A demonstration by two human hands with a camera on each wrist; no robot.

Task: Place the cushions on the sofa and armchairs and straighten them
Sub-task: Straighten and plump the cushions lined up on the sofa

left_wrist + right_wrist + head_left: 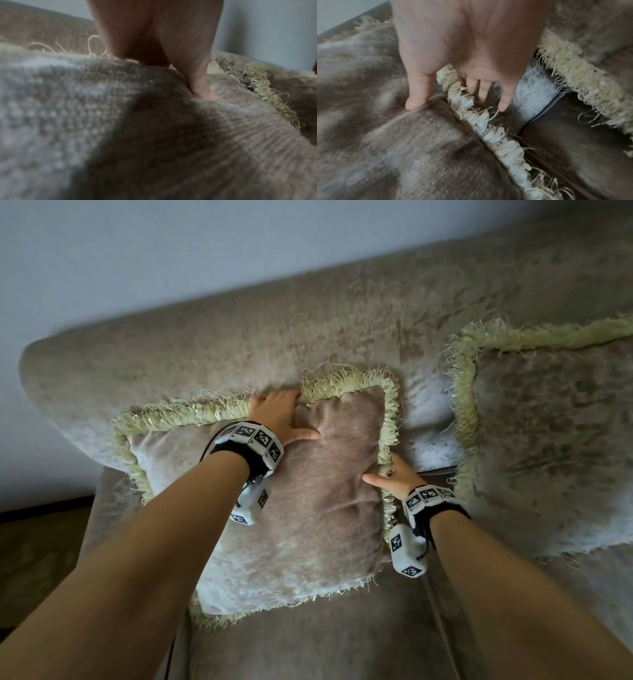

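Sofa [239, 344]: beige plush, backrest running from the left edge to the upper right of the head frame, seat along the bottom. Pale wall [137, 241] behind; dark floor at lower left.

Second cushion [548, 440]: right of frame, propped against the backrest, fringe all round. Looks already placed.

Fringed cushion [308, 508]: centre of frame, lying on the seat with its top edge leaning on the backrest, tilted askew, well apart from the second cushion.

Your left hand [277, 416]: fingers hooked over the cushion's top fringed edge, thumb pressed into the front face. Grip clenched on the cushion.

Your right hand [394, 477]: at the cushion's right edge, thumb on the face, fingers behind the fringe. Right wrist view confirms a pinch across the edge.

Step in hand, by my reading: straightening this cushion. Next move likely calls for you to turn it square and stand it upright against the backrest, level with its neighbour.

Note: loose fringe threads may snag your fingers.
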